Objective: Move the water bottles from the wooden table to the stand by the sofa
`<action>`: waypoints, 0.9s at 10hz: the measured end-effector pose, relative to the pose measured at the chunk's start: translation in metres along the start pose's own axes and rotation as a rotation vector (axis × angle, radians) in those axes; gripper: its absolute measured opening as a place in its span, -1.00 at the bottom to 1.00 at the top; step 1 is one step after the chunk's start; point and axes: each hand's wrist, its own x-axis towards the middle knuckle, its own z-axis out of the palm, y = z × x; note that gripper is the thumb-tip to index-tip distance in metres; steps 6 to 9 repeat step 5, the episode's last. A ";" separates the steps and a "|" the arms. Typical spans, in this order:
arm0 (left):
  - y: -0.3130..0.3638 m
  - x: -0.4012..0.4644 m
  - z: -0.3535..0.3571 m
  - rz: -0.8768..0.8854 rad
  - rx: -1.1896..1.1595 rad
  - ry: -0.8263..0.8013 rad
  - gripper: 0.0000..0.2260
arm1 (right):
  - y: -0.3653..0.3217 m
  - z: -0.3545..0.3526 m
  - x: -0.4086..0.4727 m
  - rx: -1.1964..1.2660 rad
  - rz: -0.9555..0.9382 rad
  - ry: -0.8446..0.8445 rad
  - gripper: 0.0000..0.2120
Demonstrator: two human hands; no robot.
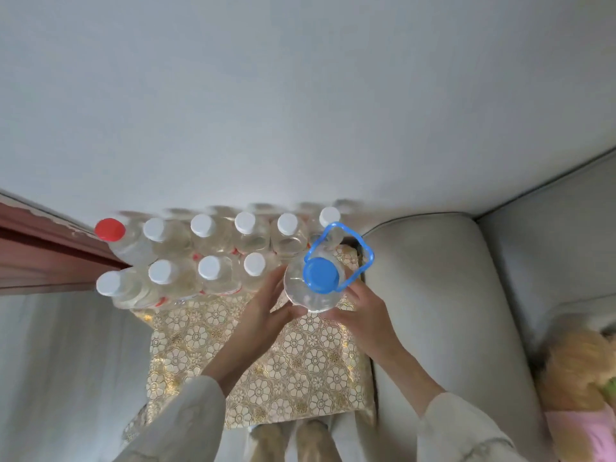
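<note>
Two pale sleeves reach forward over the stand with its floral cloth; the left hand and right hand clasp together the big bottle with blue cap, upright at the stand's right side, beside the sofa; behind, two rows of bottles stand against the wall.

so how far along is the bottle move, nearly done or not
Well along, by the look of it. Done: ten capped bottles, nine white-capped and one red-capped, already stand in two rows on the cloth-covered stand beside the sofa. In hand: the blue-capped bottle, held between the left hand and right hand over the front row's open end. What is left is unknown: the wooden table is out of view.
</note>
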 end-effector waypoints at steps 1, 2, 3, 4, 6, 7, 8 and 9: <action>0.004 0.014 -0.003 -0.015 -0.004 0.008 -0.39 | -0.003 -0.005 0.014 -0.019 -0.012 -0.020 -0.43; 0.012 0.017 -0.002 -0.037 0.041 0.022 -0.44 | -0.005 -0.011 0.018 0.007 -0.022 -0.093 -0.41; 0.023 0.012 0.000 -0.094 0.122 0.043 -0.38 | -0.008 -0.014 0.016 0.085 -0.003 -0.159 -0.38; 0.036 0.004 -0.002 -0.174 0.213 0.023 -0.32 | -0.019 -0.021 0.010 0.025 0.056 -0.213 -0.37; 0.055 -0.010 -0.006 -0.243 0.377 0.046 -0.35 | -0.037 -0.034 -0.001 -0.104 0.104 -0.237 -0.41; 0.055 -0.010 -0.006 -0.243 0.377 0.046 -0.35 | -0.037 -0.034 -0.001 -0.104 0.104 -0.237 -0.41; 0.055 -0.010 -0.006 -0.243 0.377 0.046 -0.35 | -0.037 -0.034 -0.001 -0.104 0.104 -0.237 -0.41; 0.055 -0.010 -0.006 -0.243 0.377 0.046 -0.35 | -0.037 -0.034 -0.001 -0.104 0.104 -0.237 -0.41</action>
